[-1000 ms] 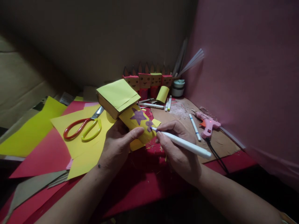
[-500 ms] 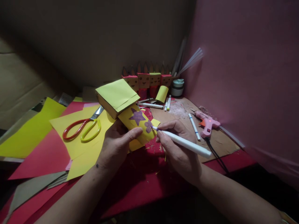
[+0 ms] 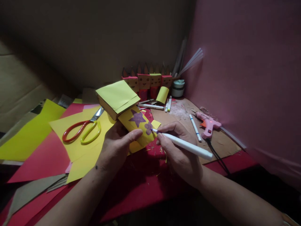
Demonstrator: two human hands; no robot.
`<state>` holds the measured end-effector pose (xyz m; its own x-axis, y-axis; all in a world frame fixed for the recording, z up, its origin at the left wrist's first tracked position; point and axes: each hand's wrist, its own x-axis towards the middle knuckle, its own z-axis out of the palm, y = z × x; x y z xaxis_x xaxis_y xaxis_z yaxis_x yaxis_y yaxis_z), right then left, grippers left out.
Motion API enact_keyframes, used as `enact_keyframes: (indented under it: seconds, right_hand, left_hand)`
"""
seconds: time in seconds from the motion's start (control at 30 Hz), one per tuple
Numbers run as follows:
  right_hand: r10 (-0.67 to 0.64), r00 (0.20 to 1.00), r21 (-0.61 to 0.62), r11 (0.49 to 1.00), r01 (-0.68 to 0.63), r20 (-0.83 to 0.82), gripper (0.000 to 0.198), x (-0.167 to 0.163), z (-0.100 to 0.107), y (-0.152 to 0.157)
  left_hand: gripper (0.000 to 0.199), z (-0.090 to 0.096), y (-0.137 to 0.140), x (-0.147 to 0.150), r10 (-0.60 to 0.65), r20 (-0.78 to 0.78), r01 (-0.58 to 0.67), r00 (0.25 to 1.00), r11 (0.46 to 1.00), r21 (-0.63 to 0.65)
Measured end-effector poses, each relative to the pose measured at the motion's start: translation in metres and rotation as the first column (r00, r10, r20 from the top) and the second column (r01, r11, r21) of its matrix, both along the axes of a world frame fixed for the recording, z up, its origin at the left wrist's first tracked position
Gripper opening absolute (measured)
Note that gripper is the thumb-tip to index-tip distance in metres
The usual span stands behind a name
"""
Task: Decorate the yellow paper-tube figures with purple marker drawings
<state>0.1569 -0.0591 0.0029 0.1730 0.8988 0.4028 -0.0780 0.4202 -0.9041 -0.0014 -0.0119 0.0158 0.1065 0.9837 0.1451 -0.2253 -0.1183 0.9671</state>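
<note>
My left hand [image 3: 118,141] is closed round a paper figure [image 3: 118,95], its thumb lying on the yellow body. The figure has a boxy cardboard head with a yellow paper top, tilted to the left. A purple star [image 3: 137,118] and a smaller purple flower [image 3: 149,127] are drawn on the body. In my right hand [image 3: 177,142] a white marker [image 3: 188,146] is pinched like a pen, its purple tip touching the flower's right side. Part of my left fingers is hidden behind the figure.
Scissors [image 3: 90,127] lie on yellow paper [image 3: 77,157] at left, beside red sheets [image 3: 44,157]. Several similar figures [image 3: 144,81] stand at the back. A pink glue gun [image 3: 209,125] and a capped marker [image 3: 195,128] rest on cardboard [image 3: 218,144] at right.
Both hands stay almost in place. The marker tip has shifted slightly left along the flower's edge, and the whole view has drifted by a few pixels.
</note>
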Motion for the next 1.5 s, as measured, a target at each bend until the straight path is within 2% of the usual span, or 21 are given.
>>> enact_keyframes:
  seconds: [0.43,0.73,1.23,1.5]
  right_hand:
    - [0.027,0.999,-0.017,0.999,-0.028,-0.036,0.005,0.0010,-0.0033,0.0003]
    - [0.018,1.000,0.002,1.000,-0.018,0.020,0.004,0.0022,-0.0030,-0.0018]
    - [0.036,0.999,-0.040,0.998,-0.037,-0.041,0.005,0.0033,-0.0041,-0.0020]
    - [0.054,0.998,-0.032,0.998,-0.054,-0.014,0.004,0.0042,-0.0024,-0.0035]
  left_hand:
    - [0.045,-0.0015,0.0011,-0.0015,-0.011,-0.001,0.011,1.000,1.000,0.018]
    - [0.047,-0.0016,0.0017,-0.0021,-0.037,0.007,0.037,0.999,0.999,0.034]
    - [0.052,-0.0028,0.0025,-0.0038,-0.036,-0.009,0.036,0.999,0.999,0.011]
    - [0.051,-0.0014,0.0021,-0.0038,-0.030,-0.009,0.031,0.999,0.999,0.023]
